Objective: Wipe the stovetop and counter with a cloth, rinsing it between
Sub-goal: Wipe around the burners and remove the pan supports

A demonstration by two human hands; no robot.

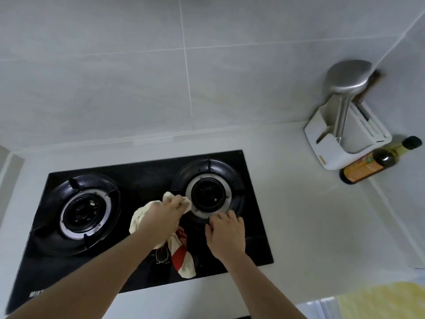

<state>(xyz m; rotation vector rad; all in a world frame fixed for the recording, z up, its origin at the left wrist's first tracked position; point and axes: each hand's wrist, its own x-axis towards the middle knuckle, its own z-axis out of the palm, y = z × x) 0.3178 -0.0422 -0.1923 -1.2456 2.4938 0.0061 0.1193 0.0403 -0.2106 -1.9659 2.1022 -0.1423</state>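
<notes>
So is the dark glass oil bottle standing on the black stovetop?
No, the dark glass oil bottle stands on the pale counter beside the white utensil holder.
</notes>
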